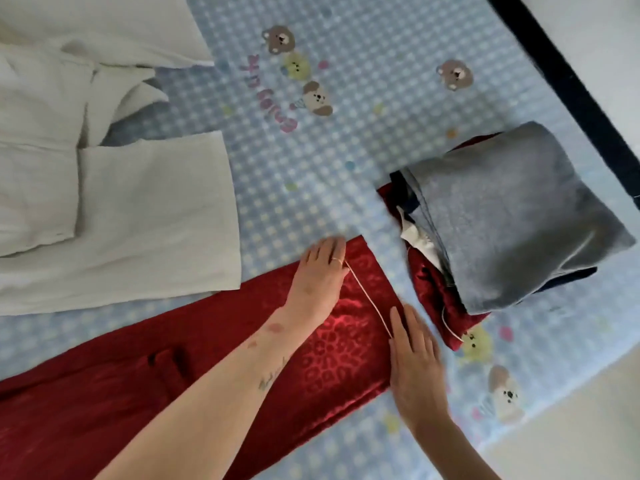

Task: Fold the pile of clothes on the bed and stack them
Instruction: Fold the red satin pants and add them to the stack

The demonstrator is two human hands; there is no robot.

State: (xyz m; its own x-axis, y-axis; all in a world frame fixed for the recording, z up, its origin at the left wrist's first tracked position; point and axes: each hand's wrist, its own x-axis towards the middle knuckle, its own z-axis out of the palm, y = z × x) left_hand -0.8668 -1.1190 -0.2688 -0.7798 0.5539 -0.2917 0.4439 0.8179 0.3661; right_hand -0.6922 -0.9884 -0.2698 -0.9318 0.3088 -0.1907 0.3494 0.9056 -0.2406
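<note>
We are pressing our left hand (320, 278) and right hand (414, 362) flat, fingers open, on the red satin garment (138, 386). A folded stack (502, 220) is sitting beside it on the bed (311, 174).

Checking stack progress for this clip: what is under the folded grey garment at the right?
Under the grey garment, a dark navy layer, a bit of white fabric and a folded red satin piece stick out at the edges. How many items lie beneath is hidden.

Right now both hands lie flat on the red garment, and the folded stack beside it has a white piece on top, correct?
Not quite. The head view shows a grey piece topping the stack. Both the left hand and right hand do lie flat on the red garment.
</note>
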